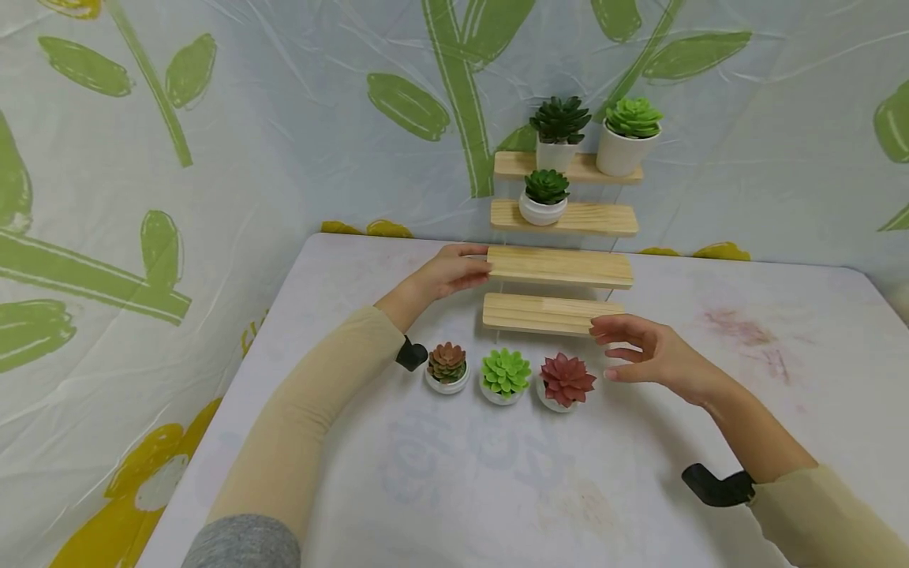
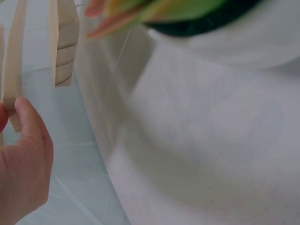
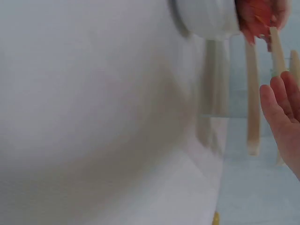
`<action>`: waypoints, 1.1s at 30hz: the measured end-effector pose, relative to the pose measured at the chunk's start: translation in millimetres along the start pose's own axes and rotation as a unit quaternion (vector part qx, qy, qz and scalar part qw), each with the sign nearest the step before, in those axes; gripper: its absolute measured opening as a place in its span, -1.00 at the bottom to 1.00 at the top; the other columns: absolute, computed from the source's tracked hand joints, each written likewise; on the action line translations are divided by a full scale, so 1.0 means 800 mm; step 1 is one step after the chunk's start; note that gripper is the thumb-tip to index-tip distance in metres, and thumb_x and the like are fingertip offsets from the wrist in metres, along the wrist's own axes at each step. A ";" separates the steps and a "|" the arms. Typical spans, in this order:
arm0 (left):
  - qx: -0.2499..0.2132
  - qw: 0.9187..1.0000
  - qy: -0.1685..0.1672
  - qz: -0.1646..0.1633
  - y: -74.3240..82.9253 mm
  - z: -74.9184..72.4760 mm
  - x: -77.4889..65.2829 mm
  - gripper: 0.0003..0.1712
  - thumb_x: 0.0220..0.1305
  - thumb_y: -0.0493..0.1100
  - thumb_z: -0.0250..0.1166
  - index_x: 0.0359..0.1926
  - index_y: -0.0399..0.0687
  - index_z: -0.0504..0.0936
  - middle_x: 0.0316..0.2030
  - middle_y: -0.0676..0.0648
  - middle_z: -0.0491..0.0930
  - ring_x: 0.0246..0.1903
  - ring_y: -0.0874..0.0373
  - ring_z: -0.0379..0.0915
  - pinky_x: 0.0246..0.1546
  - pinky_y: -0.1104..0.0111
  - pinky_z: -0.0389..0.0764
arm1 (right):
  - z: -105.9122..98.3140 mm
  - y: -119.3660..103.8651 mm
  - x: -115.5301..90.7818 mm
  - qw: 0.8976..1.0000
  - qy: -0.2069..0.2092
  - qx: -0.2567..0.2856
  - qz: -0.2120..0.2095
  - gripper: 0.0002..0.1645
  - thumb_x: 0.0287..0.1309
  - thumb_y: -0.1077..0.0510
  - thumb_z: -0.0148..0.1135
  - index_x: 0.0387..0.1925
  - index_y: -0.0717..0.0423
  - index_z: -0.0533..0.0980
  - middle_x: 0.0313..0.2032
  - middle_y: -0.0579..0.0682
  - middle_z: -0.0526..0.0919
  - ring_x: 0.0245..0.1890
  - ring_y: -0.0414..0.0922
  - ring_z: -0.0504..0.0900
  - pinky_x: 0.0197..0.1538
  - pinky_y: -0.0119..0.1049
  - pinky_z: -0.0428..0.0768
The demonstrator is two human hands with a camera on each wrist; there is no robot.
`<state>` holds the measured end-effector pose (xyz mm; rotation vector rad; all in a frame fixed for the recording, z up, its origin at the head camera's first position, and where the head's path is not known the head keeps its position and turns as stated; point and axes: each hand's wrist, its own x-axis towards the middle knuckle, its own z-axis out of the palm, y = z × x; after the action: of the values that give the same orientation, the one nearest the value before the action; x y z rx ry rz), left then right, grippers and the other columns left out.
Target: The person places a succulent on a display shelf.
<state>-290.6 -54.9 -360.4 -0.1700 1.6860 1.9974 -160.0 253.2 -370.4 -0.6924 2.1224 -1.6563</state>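
Head view: the left hand [image 1: 458, 270] pinched one end of a board [image 1: 559, 267]; the right hand [image 1: 656, 355] held its fingers loosely spread.
That board, third one down, ran rightward from the left fingers; the lowest board [image 1: 533, 312] ended at the right fingertips, though contact there could not be told. Good handling seemed to call for a light pinch and a second support at the far end, since a one-sided tug could tilt things. The red plant [image 1: 567, 379], just left of the right thumb, and the brown plant [image 1: 447, 364], on the near side of the left fingers, deserved wrist clearance.
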 end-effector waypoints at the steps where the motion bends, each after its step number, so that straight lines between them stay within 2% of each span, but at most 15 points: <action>1: 0.001 1.000 0.000 0.000 0.000 0.000 0.000 -0.45 0.26 -0.45 0.15 0.27 -0.26 0.34 -0.20 -0.16 0.49 -0.43 0.20 0.49 -0.42 0.54 0.59 | 0.001 0.004 -0.002 1.000 -0.006 -0.002 0.002 -0.27 0.03 0.46 0.26 0.26 0.28 0.25 0.13 -0.11 0.42 0.09 -0.23 0.42 0.09 -0.41 0.50; 5: 0.002 1.000 0.001 0.001 0.000 0.000 0.001 -0.45 0.25 -0.45 0.16 0.27 -0.26 0.35 -0.11 -0.21 0.49 -0.43 0.20 0.49 -0.39 0.53 0.60 | 0.006 0.019 -0.008 1.000 -0.023 -0.007 0.017 -0.26 0.03 0.43 0.29 0.26 0.29 0.24 0.15 -0.13 0.40 0.09 -0.19 0.42 0.09 -0.37 0.52; 9: 0.001 1.000 0.000 0.004 -0.001 0.000 0.001 -0.46 0.25 -0.44 0.16 0.27 -0.26 0.35 -0.10 -0.22 0.50 -0.42 0.20 0.49 -0.39 0.52 0.60 | 0.012 0.030 -0.009 0.999 -0.043 0.000 0.015 -0.22 0.03 0.44 0.28 0.27 0.41 0.16 0.16 0.06 0.37 0.09 -0.14 0.43 0.11 -0.35 0.50; 12: 0.002 1.000 0.001 0.004 -0.001 0.000 0.001 -0.46 0.26 -0.44 0.16 0.27 -0.25 0.36 -0.14 -0.20 0.50 -0.42 0.19 0.49 -0.14 0.41 0.60 | 0.017 0.036 -0.008 0.998 -0.051 -0.003 0.024 -0.18 0.02 0.42 0.30 0.29 0.40 0.14 0.17 0.07 0.36 0.11 -0.19 0.41 0.13 -0.38 0.47; 16: 0.001 1.000 0.001 0.003 -0.002 0.000 0.000 -0.46 0.26 -0.44 0.16 0.27 -0.25 0.35 -0.17 -0.18 0.50 -0.42 0.19 0.49 0.15 0.23 0.44 | 0.024 0.040 -0.007 0.998 -0.056 -0.013 0.037 -0.14 -0.01 0.39 0.34 0.31 0.35 0.13 0.19 -0.05 0.36 0.13 -0.28 0.38 0.12 -0.36 0.49; 18: 0.003 1.000 0.002 0.003 -0.001 0.000 0.000 -0.46 0.26 -0.44 0.16 0.27 -0.25 0.35 -0.18 -0.17 0.50 -0.43 0.19 0.49 0.08 0.27 0.50 | 0.026 0.041 -0.006 0.997 -0.060 -0.013 0.038 -0.11 -0.02 0.37 0.36 0.31 0.36 0.12 0.19 -0.03 0.35 0.13 -0.31 0.38 0.11 -0.34 0.51; 21: 0.007 1.000 0.003 0.005 -0.001 0.000 0.000 -0.46 0.25 -0.44 0.16 0.27 -0.26 0.35 -0.21 -0.17 0.50 -0.45 0.20 0.49 -0.17 0.41 0.61 | 0.029 0.041 -0.003 0.997 -0.054 -0.013 0.053 -0.03 -0.08 0.34 0.41 0.33 0.34 0.09 0.18 0.07 0.34 0.10 -0.33 0.40 0.10 -0.39 0.49; 24: 0.008 1.000 0.004 0.007 -0.001 0.000 0.000 -0.46 0.25 -0.44 0.17 0.26 -0.27 0.36 -0.24 -0.16 0.50 -0.47 0.21 0.50 -0.37 0.51 0.60 | 0.033 0.042 0.000 0.996 -0.047 -0.012 0.069 0.03 -0.12 0.34 0.44 0.35 0.29 0.08 0.15 0.16 0.33 0.07 -0.31 0.41 0.09 -0.47 0.47; 27: 0.008 1.000 0.002 0.007 -0.001 0.000 0.000 -0.46 0.25 -0.44 0.16 0.26 -0.27 0.36 -0.24 -0.15 0.50 -0.47 0.21 0.50 -0.17 0.41 0.61 | 0.036 0.043 0.003 0.996 -0.045 -0.013 0.079 0.02 -0.15 0.32 0.46 0.34 0.23 0.13 0.16 0.18 0.32 0.08 -0.30 0.39 0.10 -0.51 0.43; 30: 0.007 1.000 0.001 0.007 -0.001 0.001 -0.001 -0.47 0.26 -0.44 0.16 0.26 -0.27 0.36 -0.25 -0.14 0.50 -0.48 0.21 0.50 0.07 0.27 0.50 | 0.039 0.044 0.005 0.995 -0.040 -0.012 0.085 -0.03 -0.17 0.31 0.48 0.30 0.21 0.20 0.16 0.17 0.34 0.08 -0.30 0.39 0.09 -0.49 0.45; 31: 0.006 1.000 0.000 0.006 -0.001 0.001 -0.001 -0.47 0.26 -0.44 0.16 0.26 -0.27 0.36 -0.26 -0.14 0.50 -0.48 0.21 0.50 0.11 0.25 0.48 | 0.040 0.044 0.005 0.995 -0.040 -0.012 0.086 -0.05 -0.17 0.31 0.48 0.28 0.20 0.22 0.15 0.17 0.35 0.08 -0.29 0.40 0.08 -0.47 0.46; 33: 0.007 1.000 0.000 0.006 -0.001 0.001 -0.001 -0.47 0.26 -0.44 0.16 0.26 -0.27 0.36 -0.26 -0.14 0.50 -0.47 0.22 0.50 0.03 0.30 0.53 | 0.041 0.045 0.007 0.996 -0.035 -0.016 0.085 -0.08 -0.18 0.30 0.49 0.25 0.20 0.26 0.13 0.16 0.38 0.06 -0.29 0.42 0.06 -0.45 0.48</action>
<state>-289.0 -54.4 -360.6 -0.1562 1.7043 1.9948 -151.5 230.9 -413.3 -0.5535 2.0991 -1.4895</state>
